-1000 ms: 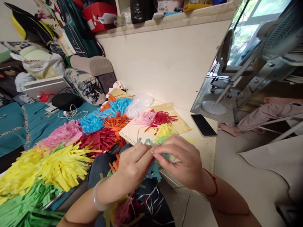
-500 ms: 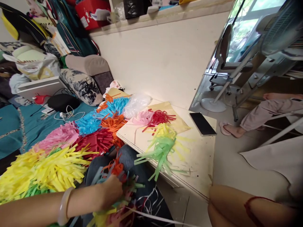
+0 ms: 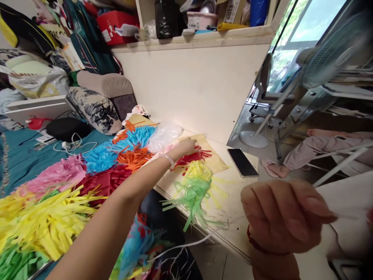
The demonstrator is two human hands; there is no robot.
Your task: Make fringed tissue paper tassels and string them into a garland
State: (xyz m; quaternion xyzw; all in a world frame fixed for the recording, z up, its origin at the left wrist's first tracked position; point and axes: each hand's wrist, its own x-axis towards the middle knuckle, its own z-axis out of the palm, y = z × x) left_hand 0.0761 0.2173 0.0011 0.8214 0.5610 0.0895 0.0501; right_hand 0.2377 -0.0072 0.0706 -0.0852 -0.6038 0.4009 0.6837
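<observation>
My left hand [image 3: 188,147], a pale bangle on its wrist, reaches across to the low table. Its partly visible fingers extend over the red paper fringe [image 3: 194,156], beside pale pink strips [image 3: 170,147]. Just in front lie a yellow fringe [image 3: 198,171] and a green fringe [image 3: 194,192]. My right hand [image 3: 284,214] is raised at the right, closed, with a thin white string [image 3: 201,242] running up to it from my lap. A multicoloured fringe bundle [image 3: 136,243] hangs at my lap on that string, partly hidden by my left forearm.
Yellow [image 3: 55,219], pink [image 3: 56,173], dark red [image 3: 106,181], orange [image 3: 135,157] and blue fringes [image 3: 101,155] pile up on the left. A clear plastic bag [image 3: 164,136] and a phone [image 3: 243,162] rest on the table [image 3: 233,202]. Another person's leg [image 3: 300,151] and a standing fan [image 3: 326,58] are at right.
My left hand has left the bundle at my lap and moved forward to the red fringe. My right hand has come up into view, closed, and the string rises with it.
</observation>
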